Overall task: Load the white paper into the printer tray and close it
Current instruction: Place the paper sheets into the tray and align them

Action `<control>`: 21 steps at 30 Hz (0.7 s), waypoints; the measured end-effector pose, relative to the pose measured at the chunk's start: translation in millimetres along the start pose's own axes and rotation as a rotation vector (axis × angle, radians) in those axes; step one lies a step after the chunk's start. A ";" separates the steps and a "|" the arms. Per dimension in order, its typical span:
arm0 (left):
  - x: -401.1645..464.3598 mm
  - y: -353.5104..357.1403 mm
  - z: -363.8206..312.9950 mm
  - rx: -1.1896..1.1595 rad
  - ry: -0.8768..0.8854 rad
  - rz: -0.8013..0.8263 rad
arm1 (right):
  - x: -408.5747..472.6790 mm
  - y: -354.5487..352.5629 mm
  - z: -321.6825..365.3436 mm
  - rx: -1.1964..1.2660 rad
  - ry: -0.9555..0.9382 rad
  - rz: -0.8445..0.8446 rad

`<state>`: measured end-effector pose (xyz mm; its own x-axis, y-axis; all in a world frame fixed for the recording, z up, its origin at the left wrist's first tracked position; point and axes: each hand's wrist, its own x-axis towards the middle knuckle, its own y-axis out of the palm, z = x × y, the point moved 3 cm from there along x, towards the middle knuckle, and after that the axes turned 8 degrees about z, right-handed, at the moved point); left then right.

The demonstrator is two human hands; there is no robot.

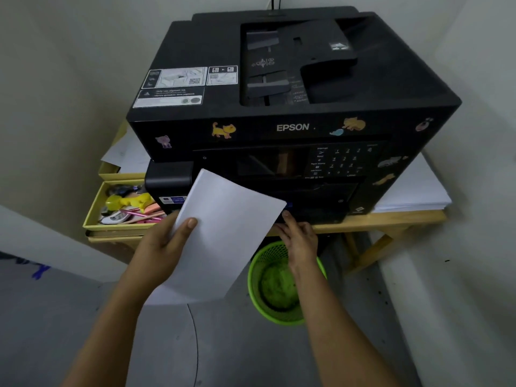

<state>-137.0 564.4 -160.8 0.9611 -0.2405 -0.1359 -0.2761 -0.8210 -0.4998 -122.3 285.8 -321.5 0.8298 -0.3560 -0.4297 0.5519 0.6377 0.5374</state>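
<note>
So there's a big black Epson printer (293, 88) sitting on a light wooden desk (391, 219), with cat stickers all over its front. The left hand (164, 244) has a stack of white paper (223, 233) held up right in front of the printer's lower left corner. That grip is closed on the sheets, thumb on top and the other fingers underneath, and the stack is tilted with one corner pointing up at the printer's front panel.

The right hand (298, 238) is down at the printer's bottom front edge, about where the tray would be. Its fingers reach forward against the dark front and look fairly straight, but the tips are lost in shadow, so I honestly can't tell if that grip has hold of anything. The tray itself is hidden behind the paper and the hand.

Left of the printer is a yellow box (95, 216) full of pens and small bits. To the right of the printer there's another pile of white sheets (413, 191) on the desk. Below the printer's front, on the floor, stands a green mesh bin (279, 291).
</note>
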 end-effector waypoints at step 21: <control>14.0 0.3 0.1 -0.109 0.027 -0.334 | -0.4 -0.6 -2.3 -0.017 -0.020 -0.049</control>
<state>-123.7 560.9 -163.0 0.9983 0.0386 0.0435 0.0532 -0.9068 -0.4182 -123.2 287.2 -323.4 0.8034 -0.4005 -0.4406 0.5906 0.6302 0.5040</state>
